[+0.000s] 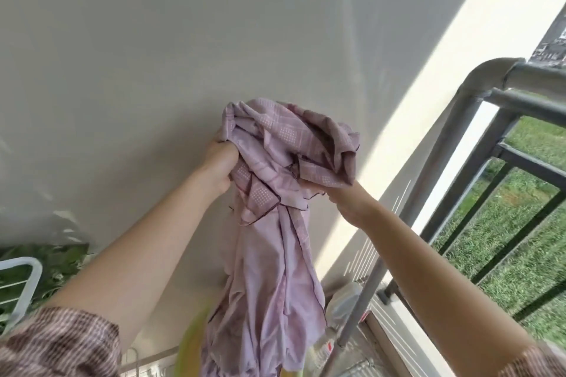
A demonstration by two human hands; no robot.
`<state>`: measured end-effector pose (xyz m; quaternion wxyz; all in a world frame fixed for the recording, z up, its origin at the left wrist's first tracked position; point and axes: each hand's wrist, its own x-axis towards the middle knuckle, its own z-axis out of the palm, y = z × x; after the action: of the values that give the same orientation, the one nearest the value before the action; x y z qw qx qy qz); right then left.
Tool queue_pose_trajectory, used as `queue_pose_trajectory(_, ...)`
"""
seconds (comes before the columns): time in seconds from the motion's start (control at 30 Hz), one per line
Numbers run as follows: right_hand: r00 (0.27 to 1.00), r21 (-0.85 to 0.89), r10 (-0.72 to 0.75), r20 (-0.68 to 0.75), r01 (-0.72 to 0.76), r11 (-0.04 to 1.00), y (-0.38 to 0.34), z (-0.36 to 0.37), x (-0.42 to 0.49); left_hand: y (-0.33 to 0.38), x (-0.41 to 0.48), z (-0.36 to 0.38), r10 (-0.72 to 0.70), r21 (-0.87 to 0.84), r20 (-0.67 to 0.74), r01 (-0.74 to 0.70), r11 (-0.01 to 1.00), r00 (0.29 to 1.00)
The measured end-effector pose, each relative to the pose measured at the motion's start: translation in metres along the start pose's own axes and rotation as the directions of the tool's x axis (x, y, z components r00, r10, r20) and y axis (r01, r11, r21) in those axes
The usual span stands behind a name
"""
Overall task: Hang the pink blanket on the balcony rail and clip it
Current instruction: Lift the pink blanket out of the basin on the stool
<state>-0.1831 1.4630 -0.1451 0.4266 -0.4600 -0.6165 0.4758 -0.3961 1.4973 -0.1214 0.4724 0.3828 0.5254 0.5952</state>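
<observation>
Nearest, at the bottom corners either side of the blanket (275,239): striped sleeves (55,343), with bare forearms reaching up and in. At the left of the blanket's bunched top, left grip (219,162), a bare hand, clamped on the cloth with fingers buried in the folds. Under the bunch's right edge, right grip (349,202), likewise clamped on cloth, fingers curled round a gathered hem. Between the two, held up in the air: pink cloth, checked with small white dot squares, dark-edged, wadded on top and hanging below in one long twisted tail. Not on the rail (441,162); left of it and apart from it.

Below the tail, blurred: a yellow-green tub (191,343), contents hidden by the cloth. Impossible to tell whether the tail's end lies inside. Just right of the tail's lower part, a clear plastic box (346,300) with a pale lid, contents unclear. Under that, a clear bottle (321,349) with a red label. Far left of the blanket, low down: a white wire rack (21,285) with green leaves (61,260) behind.

Right of the blanket, the grey tube rail with dark bars. Behind the blanket, a plain pale wall (183,40) with a sunlit strip along its right. Beyond the rail, grass (520,239).
</observation>
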Motion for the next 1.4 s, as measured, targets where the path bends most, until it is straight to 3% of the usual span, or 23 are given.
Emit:
queue_pose_trajectory(0.07, 0.988, 0.165, -0.002, 0.157, -0.025, 0.986, 0.003, 0.009, -0.003, 0.027, -0.002, 0.01, 0.011, -0.112, 0.027, -0.008, 0.994, 1.0)
queue_pose_trajectory(0.13, 0.981, 0.251, -0.065, 0.183, 0.018, 0.968, 0.008, 0.022, 0.004, 0.05, -0.009, 0.025, -0.028, -0.18, 0.082, 0.042, 0.983, 0.996)
queue_pose_trajectory(0.23, 0.985, 0.231, -0.142, -0.095, 0.161, 0.96, 0.002, 0.046, 0.012, 0.073, -0.03, 0.049, -0.009, -0.238, 0.281, 0.078, 0.968, 0.96)
queue_pose_trajectory(0.3, 0.941, 0.203, -0.128, -0.314, 0.198, 0.959, -0.006, 0.047, 0.017, 0.077, -0.04, 0.053, 0.126, -0.24, 0.453, -0.016, 0.971, 0.882)
queue_pose_trajectory(0.37, 0.936, 0.286, -0.099, -0.336, 0.202, 0.937, -0.018, 0.042, 0.022, 0.067, -0.043, 0.039, 0.3, -0.129, 0.541, -0.275, 0.953, 0.785)
queue_pose_trajectory(0.4, 0.939, 0.311, -0.097, -0.331, 0.206, 0.928, -0.026, 0.039, 0.024, 0.055, -0.045, 0.027, 0.358, 0.005, 0.539, -0.428, 0.904, 0.762)
queue_pose_trajectory(0.43, 0.938, 0.33, -0.087, -0.335, 0.203, 0.922, -0.036, 0.034, 0.027, 0.036, -0.046, 0.013, 0.378, 0.179, 0.502, -0.521, 0.835, 0.778)
queue_pose_trajectory(0.47, 0.934, 0.353, -0.061, -0.353, 0.193, 0.916, -0.045, 0.029, 0.03, 0.01, -0.051, -0.001, 0.349, 0.343, 0.454, -0.522, 0.781, 0.82)
queue_pose_trajectory(0.57, 0.92, 0.42, 0.077, -0.383, 0.1, 0.902, -0.077, 0.017, 0.041, -0.088, -0.077, -0.031, 0.034, 0.594, 0.343, -0.244, 0.766, 0.939)
queue_pose_trajectory(0.7, 0.942, 0.485, 0.155, -0.298, 0.009, 0.875, -0.13, 0.012, 0.046, -0.181, -0.102, -0.026, -0.262, 0.641, 0.26, 0.037, 0.766, 0.929)
queue_pose_trajectory(0.83, 0.958, 0.486, 0.114, -0.263, 0.029, 0.873, -0.177, 0.021, 0.031, -0.2, -0.095, 0.005, -0.426, 0.726, 0.035, 0.27, 0.633, 0.904)
queue_pose_trajectory(0.9, 0.956, 0.479, 0.068, -0.286, 0.081, 0.874, -0.201, 0.021, 0.015, -0.186, -0.091, 0.015, -0.425, 0.674, -0.009, 0.319, 0.666, 0.905)
queue_pose_trajectory(0.97, 0.946, 0.467, 0.009, -0.323, 0.151, 0.871, -0.222, 0.01, -0.001, -0.168, -0.077, 0.013, -0.361, 0.511, -0.02, 0.32, 0.798, 0.932)
queue_pose_trajectory(1.07, 0.915, 0.425, -0.09, -0.394, 0.268, 0.865, -0.247, -0.021, -0.03, -0.115, -0.066, -0.003, -0.241, 0.415, 0.05, 0.199, 0.888, 0.969)
queue_pose_trajectory(1.13, 0.861, 0.297, -0.083, -0.502, 0.261, 0.918, -0.255, -0.041, -0.053, -0.072, -0.058, -0.019, -0.129, 0.301, 0.104, 0.093, 0.949, 0.986)
queue_pose_trajectory(1.2, 0.766, -0.027, -0.087, -0.637, 0.09, 0.996, -0.257, -0.056, -0.074, -0.018, -0.064, -0.027, -0.075, 0.029, 0.176, 0.071, 0.997, 0.982)
queue_pose_trajectory(1.27, 0.754, -0.341, -0.113, -0.647, -0.153, 0.927, -0.265, -0.066, -0.099, 0.039, -0.075, -0.029, 0.046, -0.097, 0.14, -0.033, 0.995, 0.989)
queue_pose_trajectory(1.33, 0.777, -0.484, -0.111, -0.62, -0.268, 0.833, -0.283, -0.08, -0.125, 0.099, -0.094, -0.024, 0.168, -0.179, 0.113, -0.146, 0.973, 0.979)
queue_pose_trajectory(1.4, 0.735, -0.52, -0.135, -0.665, -0.325, 0.79, -0.306, -0.1, -0.153, 0.154, -0.123, -0.006, 0.268, -0.309, 0.206, -0.197, 0.93, 0.941)
